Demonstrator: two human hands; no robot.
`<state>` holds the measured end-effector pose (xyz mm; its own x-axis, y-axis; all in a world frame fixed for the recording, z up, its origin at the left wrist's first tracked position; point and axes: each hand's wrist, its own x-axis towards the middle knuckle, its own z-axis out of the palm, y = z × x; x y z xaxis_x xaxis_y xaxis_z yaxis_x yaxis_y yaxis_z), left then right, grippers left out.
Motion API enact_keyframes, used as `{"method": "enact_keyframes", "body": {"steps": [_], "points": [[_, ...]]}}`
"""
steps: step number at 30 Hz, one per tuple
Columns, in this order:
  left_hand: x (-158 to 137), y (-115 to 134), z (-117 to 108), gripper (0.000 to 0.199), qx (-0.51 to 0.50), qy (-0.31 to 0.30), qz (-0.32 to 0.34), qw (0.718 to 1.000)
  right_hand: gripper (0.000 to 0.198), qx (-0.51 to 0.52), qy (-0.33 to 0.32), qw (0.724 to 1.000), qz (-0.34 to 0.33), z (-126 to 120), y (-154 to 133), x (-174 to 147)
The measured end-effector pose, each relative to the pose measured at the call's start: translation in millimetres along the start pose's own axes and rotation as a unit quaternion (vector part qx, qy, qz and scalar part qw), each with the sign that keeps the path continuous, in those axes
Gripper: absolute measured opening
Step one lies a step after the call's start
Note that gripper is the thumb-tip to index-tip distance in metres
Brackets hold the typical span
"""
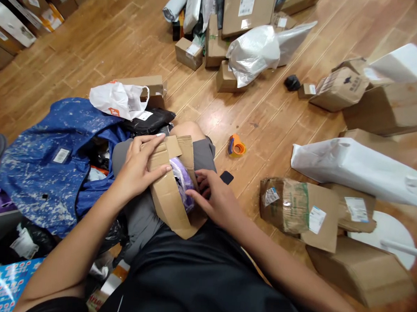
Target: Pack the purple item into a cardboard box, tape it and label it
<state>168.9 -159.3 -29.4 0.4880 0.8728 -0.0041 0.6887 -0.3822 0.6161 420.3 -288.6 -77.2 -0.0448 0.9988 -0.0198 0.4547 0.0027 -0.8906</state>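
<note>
**Open box (173, 205) in the lap, purple item (183, 185) in its opening**

The wooden floor (116, 39) runs under everything, with parcels grouped at the far side and along the right. The blue bag (43, 161) slumps beside the person's left leg, its mouth partly open on dark contents. On the right lies the white parcel (358, 166), and just nearer the person is the taped box (290, 204), banded with green-marked tape. The open box sits tilted across the grey shorts (138, 217), its flaps apart. Beyond the blue bag, the carrier bag (119, 98) rests near another carton. The left hand (138, 164) is spread over the open box, thumb at the edge of the opening. The right hand (216, 193) has bent fingers at the opposite edge, beside the purple item; whether it grips anything, I cannot tell. The purple item, in clear wrapping, lies between the flaps. Past the right hand, the orange tape roll (233, 141) stands on the floor, with a black square (226, 177) nearer the shorts.
</note>
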Motion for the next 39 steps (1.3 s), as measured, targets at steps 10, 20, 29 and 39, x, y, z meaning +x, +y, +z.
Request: {"method": "enact_keyframes", "body": {"steps": [10, 20, 29, 39], "points": [[0.8, -1.5, -5.7, 0.071, -0.028, -0.008, 0.001, 1.0, 0.043, -0.139, -0.267, 0.951, 0.072, -24.7, -22.3, 50.8], [-37.1, 45.3, 10.5, 0.111, 0.081, 0.098, -0.028, 0.991, 0.024, -0.297, -0.224, 0.925, 0.079, -8.2, -26.0, 38.8], [-70.4, 96.4, 11.3, 0.036, 0.272, -0.083, 0.315, 0.905, 0.026, -0.282, -0.181, 0.942, 0.018, -16.8, -33.7, 34.0], [-60.1, 83.7, -2.8, 0.074, 0.342, -0.156, 0.24, 0.895, 0.04, -0.209, -0.149, 0.967, 0.003, -26.6, -40.2, 32.0]]}}
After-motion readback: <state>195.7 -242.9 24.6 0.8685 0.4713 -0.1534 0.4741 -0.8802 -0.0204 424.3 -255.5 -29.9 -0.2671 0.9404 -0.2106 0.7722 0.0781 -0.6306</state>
